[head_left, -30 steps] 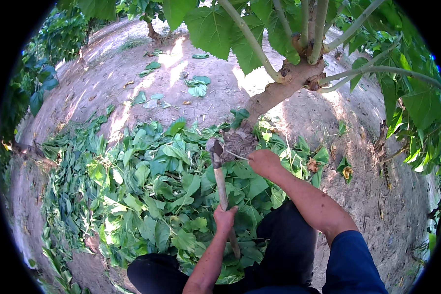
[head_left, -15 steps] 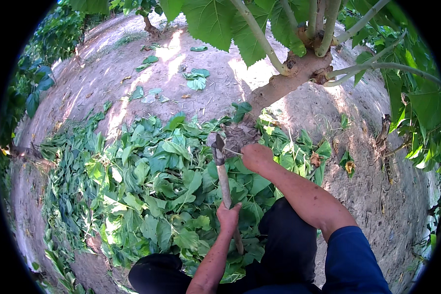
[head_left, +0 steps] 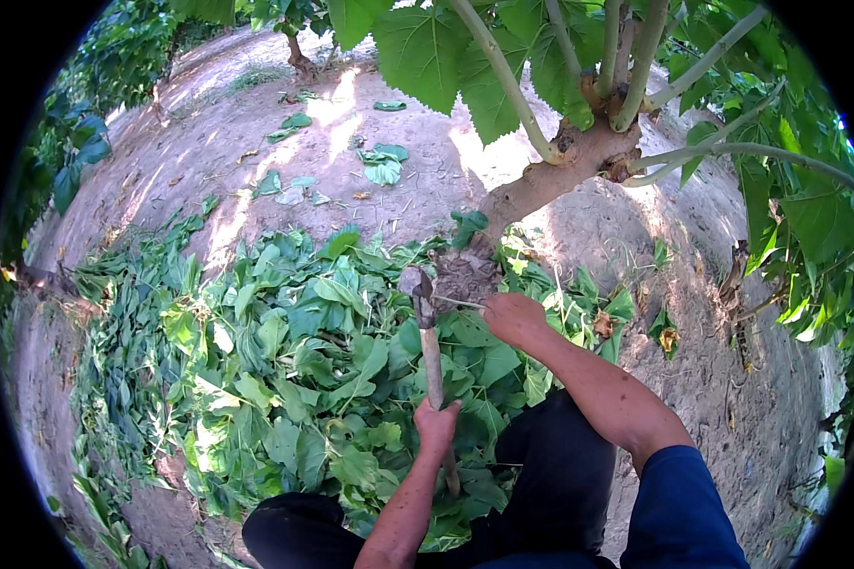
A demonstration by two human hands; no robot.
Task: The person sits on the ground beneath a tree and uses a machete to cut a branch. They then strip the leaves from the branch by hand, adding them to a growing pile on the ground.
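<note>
My left hand (head_left: 436, 424) is closed round the wooden handle of a tool (head_left: 431, 365). The tool stands nearly upright, its handle's lower end among leaves and its dark metal head (head_left: 419, 289) at the top; whether that is a hatchet or a hammer I cannot tell. My right hand (head_left: 514, 319) is closed on a thin pale stick (head_left: 458, 302), whose other end reaches the tool's head. Most of the stick inside the fist is hidden. Just beyond both hands is the gnarled base of a leaning tree trunk (head_left: 531, 194).
Cut green leaves (head_left: 294, 379) lie in a broad heap under and left of my hands. Cut-back branches (head_left: 697, 62) with large leaves (head_left: 427, 62) overhang the top and right. Dry soil (head_left: 693, 408) surrounds the heap. My dark-clothed knees (head_left: 560, 465) are close by.
My right hand has drawn slightly to the right, away from the tool's head, and more of the thin stick shows. My left hand keeps its hold. The whole view has shifted a little.
</note>
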